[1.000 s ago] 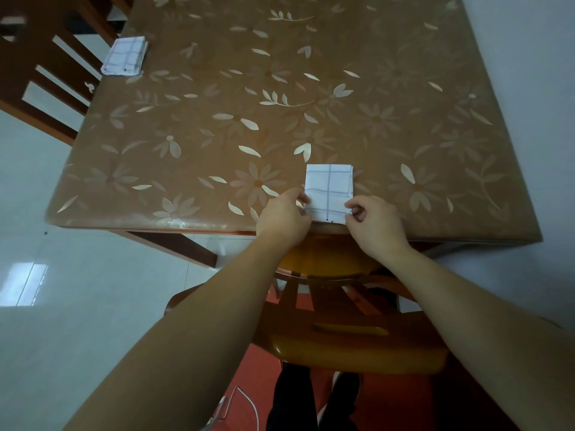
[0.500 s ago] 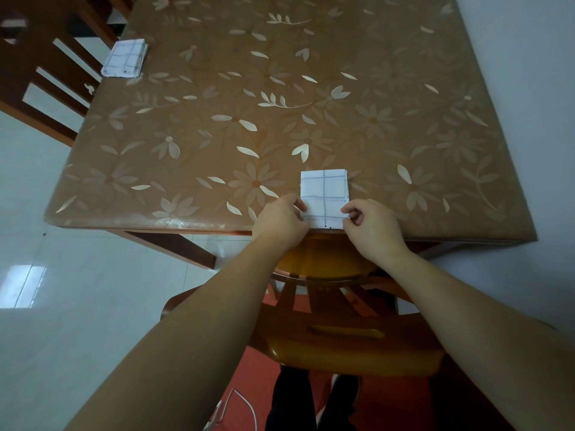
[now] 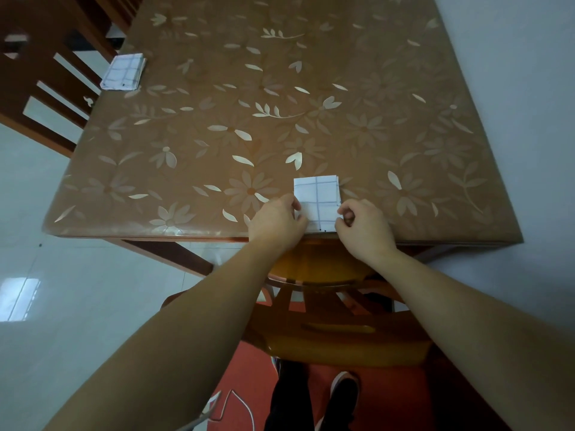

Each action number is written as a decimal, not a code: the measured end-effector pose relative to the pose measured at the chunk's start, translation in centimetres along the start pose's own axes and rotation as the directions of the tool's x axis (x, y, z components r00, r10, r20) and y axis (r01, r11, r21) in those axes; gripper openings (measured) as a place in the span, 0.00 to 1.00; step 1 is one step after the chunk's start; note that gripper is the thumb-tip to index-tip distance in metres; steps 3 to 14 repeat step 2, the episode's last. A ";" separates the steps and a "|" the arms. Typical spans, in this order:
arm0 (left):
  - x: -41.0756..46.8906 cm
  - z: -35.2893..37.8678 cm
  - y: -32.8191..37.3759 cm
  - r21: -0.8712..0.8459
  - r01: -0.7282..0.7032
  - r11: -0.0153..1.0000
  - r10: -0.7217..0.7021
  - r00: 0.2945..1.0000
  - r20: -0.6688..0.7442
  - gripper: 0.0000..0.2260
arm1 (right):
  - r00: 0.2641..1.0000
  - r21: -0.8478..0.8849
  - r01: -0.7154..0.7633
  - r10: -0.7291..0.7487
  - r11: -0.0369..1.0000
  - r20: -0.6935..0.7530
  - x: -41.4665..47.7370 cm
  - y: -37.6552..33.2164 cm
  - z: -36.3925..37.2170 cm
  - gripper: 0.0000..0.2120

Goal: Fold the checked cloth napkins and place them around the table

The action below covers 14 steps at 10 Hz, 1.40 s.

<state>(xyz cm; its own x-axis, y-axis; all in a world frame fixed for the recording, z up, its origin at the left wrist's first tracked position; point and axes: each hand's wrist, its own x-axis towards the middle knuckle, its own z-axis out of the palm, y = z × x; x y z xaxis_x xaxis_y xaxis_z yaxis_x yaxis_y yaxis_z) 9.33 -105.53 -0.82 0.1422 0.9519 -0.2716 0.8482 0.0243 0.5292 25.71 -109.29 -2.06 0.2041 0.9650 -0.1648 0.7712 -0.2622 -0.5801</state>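
So the folded checked napkin sits a touch closer to the near edge of the desk than it does a second ago; its near end now lies right at the rim, just above the back of the chair tucked in below; over the last half second it barely shifts, so I reckon this is just the final squaring-up. Left hand has its fingers curled onto the napkin's left edge, pinching it; right hand does the same at the right edge, thumb and forefinger closed on the cloth; both grips look the same as before. The other napkin is already folded and lying at the far left edge by the far chair, well apart from this one; so that's two spots sorted once the hands let go, and probably more sides of the desk left to do.
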 end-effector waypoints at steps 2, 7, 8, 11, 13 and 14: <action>-2.1 -2.0 -0.4 0.157 -0.048 0.986 0.038 0.997 0.066 0.10 | 0.999 -0.064 0.020 -0.017 0.998 0.043 -1.0 -1.1 -2.4 0.11; -2.1 -2.0 -0.4 0.157 -0.048 0.986 0.038 0.997 0.066 0.10 | 0.999 -0.064 0.020 -0.017 0.998 0.043 -1.0 -1.1 -2.4 0.11; -2.1 -2.0 -0.4 0.157 -0.048 0.986 0.038 0.997 0.066 0.10 | 0.999 -0.064 0.020 -0.017 0.998 0.043 -1.0 -1.1 -2.4 0.11; -2.1 -2.0 -0.4 0.157 -0.048 0.986 0.038 0.997 0.066 0.10 | 0.999 -0.064 0.020 -0.017 0.998 0.043 -1.0 -1.1 -2.4 0.11; -2.1 -2.0 -0.4 0.157 -0.048 0.986 0.038 0.997 0.066 0.10 | 0.999 -0.064 0.020 -0.017 0.998 0.043 -1.0 -1.1 -2.4 0.11; -2.1 -2.0 -0.4 0.157 -0.048 0.986 0.038 0.997 0.066 0.10 | 0.999 -0.064 0.020 -0.017 0.998 0.043 -1.0 -1.1 -2.4 0.11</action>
